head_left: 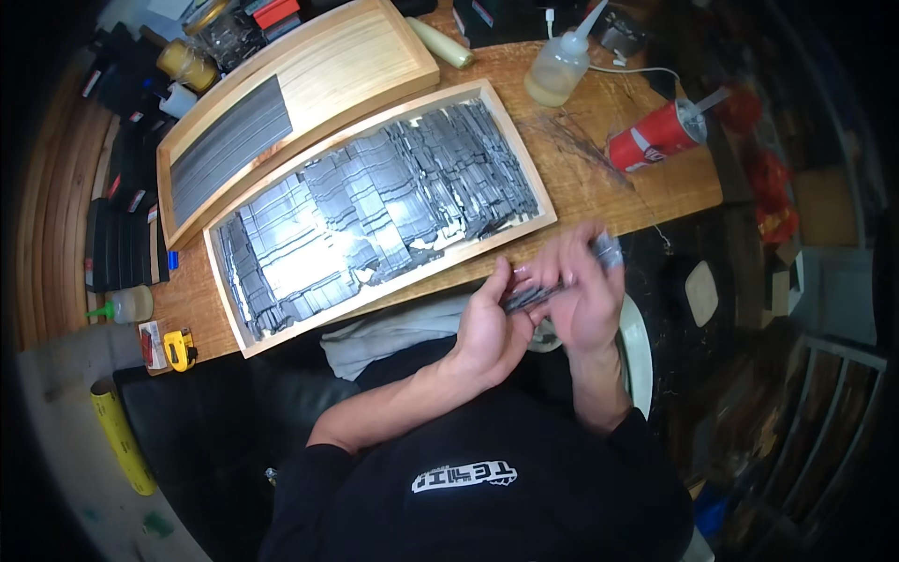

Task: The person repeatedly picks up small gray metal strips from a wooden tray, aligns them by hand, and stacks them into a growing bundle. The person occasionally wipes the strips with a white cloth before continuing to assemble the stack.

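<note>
My left hand, in front of my chest and past the table's near edge, is closed around a small bunch of thin dark grey strips. Curled over the other end of that bunch is my right hand, its fingertips blurred by motion. A shiny greyish piece shows at the right fingers; its kind is unclear. Just beyond both hands lies a shallow wooden tray full of flat dark grey strips, packed in rows and looser toward the right. Light glares off the middle rows.
Behind it, a second wooden tray holds dark strips at its left end. A squeeze bottle and a red can stand at the far right. At the left are a yellow tape measure, a green-tipped bottle and black boxes.
</note>
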Demonstrator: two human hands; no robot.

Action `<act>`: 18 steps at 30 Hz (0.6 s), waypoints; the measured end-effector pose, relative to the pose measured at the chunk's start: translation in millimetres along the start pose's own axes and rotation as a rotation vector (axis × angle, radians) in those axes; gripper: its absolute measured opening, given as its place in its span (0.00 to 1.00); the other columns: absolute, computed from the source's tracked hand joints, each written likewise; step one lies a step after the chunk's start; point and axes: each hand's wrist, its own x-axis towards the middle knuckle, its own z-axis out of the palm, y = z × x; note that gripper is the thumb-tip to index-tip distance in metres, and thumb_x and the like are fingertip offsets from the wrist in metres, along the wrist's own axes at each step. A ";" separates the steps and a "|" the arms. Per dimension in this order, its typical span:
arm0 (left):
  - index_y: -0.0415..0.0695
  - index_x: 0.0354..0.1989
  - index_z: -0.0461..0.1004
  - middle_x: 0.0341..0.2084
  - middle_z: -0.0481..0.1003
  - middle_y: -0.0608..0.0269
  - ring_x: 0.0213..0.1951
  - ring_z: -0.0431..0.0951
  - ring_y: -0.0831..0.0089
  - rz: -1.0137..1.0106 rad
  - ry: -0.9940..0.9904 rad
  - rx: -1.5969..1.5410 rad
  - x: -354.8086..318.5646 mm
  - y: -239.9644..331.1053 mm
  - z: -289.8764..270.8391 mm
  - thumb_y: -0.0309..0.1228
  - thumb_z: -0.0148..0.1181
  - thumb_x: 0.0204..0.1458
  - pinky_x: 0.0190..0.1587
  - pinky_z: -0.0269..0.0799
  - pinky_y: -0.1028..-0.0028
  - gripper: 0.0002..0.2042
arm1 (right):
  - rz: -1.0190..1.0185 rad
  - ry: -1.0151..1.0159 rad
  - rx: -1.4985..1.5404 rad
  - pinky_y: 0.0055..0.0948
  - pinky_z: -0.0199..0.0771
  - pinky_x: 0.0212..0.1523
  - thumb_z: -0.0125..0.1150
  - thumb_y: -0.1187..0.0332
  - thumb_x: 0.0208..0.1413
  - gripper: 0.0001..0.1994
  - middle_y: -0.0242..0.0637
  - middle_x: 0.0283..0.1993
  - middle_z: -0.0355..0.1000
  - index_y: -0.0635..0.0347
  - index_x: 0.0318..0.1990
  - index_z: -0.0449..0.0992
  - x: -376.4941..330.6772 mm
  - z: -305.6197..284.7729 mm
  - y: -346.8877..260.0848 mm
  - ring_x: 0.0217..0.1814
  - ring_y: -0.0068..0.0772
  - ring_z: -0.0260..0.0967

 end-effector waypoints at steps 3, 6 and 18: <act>0.40 0.52 0.73 0.45 0.77 0.59 0.50 0.75 0.68 0.070 -0.010 0.056 2.0 1.2 -2.1 0.48 0.41 0.75 0.57 0.70 0.63 0.22 | 0.028 0.040 -0.002 0.30 0.73 0.34 0.53 0.66 0.74 0.08 0.28 0.26 0.59 0.62 0.49 0.68 6.2 -5.1 0.4 0.28 0.25 0.65; 0.40 0.52 0.75 0.47 0.78 0.58 0.52 0.75 0.67 0.127 0.040 0.079 -6.8 -1.6 3.0 0.50 0.43 0.74 0.60 0.68 0.62 0.24 | -0.020 0.009 -0.067 0.33 0.76 0.39 0.53 0.70 0.72 0.05 0.31 0.28 0.63 0.62 0.47 0.67 -4.1 -4.6 4.0 0.29 0.25 0.67; 0.39 0.53 0.77 0.50 0.80 0.55 0.55 0.76 0.64 0.207 0.082 0.044 -5.4 -5.0 -18.2 0.53 0.38 0.74 0.65 0.65 0.59 0.28 | 0.037 0.039 0.143 0.34 0.78 0.46 0.55 0.75 0.65 0.05 0.43 0.32 0.73 0.62 0.45 0.67 -3.8 -21.0 19.7 0.33 0.34 0.74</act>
